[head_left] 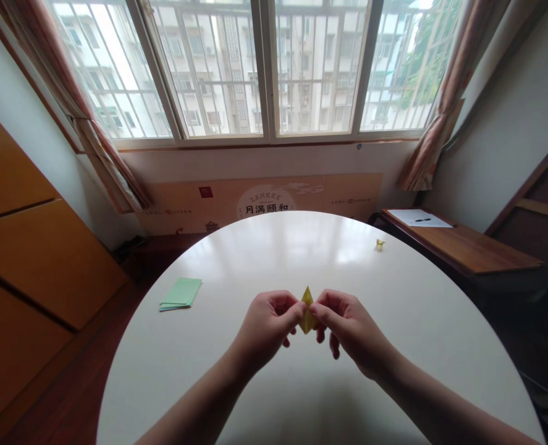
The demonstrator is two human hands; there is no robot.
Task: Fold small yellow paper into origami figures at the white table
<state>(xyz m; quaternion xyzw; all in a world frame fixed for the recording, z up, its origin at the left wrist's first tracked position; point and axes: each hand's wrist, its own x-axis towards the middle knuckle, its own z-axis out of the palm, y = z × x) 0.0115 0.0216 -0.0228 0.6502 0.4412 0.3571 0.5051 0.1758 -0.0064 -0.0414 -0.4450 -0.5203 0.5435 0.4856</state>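
A small yellow piece of folded paper, shaped like a narrow diamond, is held upright over the white table. My left hand pinches its left edge between thumb and forefinger. From the other side, my right hand grips the right edge the same way, its lower fingers curled loosely beneath. The paper's top and bottom points show between the two hands, while part of its middle is covered by my thumbs.
A stack of green paper sheets lies on the round white table at the left. Toward the far right edge sits a small yellow folded paper figure. A wooden desk with a white sheet and a pen stands beyond.
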